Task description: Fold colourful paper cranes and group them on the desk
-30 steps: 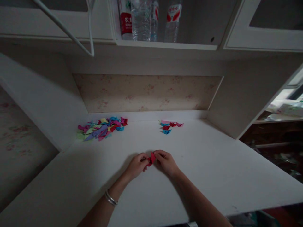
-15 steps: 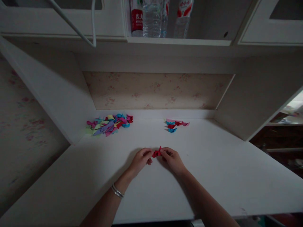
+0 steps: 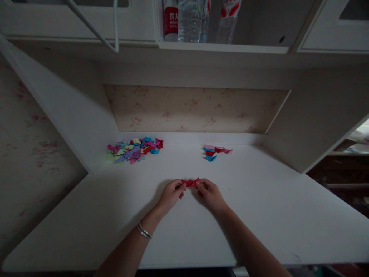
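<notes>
A small red folded paper piece (image 3: 190, 183) is held between my two hands, just above or on the white tabletop (image 3: 184, 231); I cannot tell if it touches. My left hand (image 3: 171, 193) pinches its left end between thumb and fingers. On the other end, my right hand (image 3: 210, 192) grips a pointed corner with thumb and forefinger. Beyond my hands at the right lies a small group of folded paper pieces (image 3: 211, 158) in blue, red and pink. A larger heap of colourful folded papers (image 3: 132, 151) lies at the back left.
A floral back panel (image 3: 184, 109) and white side panels frame the tabletop. Overhead, a cabinet shelf (image 3: 225, 47) holds several plastic bottles (image 3: 189, 21). A white bent rod (image 3: 95, 32) hangs down at the upper left. Cluttered shelving (image 3: 348, 169) stands beyond the right edge.
The red paper has turned from upright to lying lengthwise between my hands, which have moved slightly apart. The camera view has shifted, so the surroundings appear further right and slightly higher.
</notes>
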`<control>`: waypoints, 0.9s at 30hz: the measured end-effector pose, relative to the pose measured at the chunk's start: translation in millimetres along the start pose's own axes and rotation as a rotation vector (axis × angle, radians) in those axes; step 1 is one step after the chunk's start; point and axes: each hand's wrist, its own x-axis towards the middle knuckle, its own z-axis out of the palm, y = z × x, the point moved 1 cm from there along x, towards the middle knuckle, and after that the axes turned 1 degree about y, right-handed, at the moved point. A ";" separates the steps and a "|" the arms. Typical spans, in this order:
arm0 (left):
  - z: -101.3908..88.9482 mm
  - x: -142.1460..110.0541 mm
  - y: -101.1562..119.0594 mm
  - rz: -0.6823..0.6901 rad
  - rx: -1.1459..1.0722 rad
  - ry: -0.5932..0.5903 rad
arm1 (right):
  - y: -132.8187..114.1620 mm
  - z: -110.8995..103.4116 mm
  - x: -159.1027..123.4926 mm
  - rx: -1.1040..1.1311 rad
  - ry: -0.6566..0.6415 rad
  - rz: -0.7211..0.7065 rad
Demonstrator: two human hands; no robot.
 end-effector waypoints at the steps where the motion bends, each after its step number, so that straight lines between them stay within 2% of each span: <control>1: 0.0 0.1 0.3 -0.001 0.000 0.006 | 0.1 0.0 0.1 0.006 0.002 0.006; 27: -0.8 -1.6 6.7 -0.059 -0.026 0.086 | 1.5 0.0 0.2 -0.024 0.007 0.036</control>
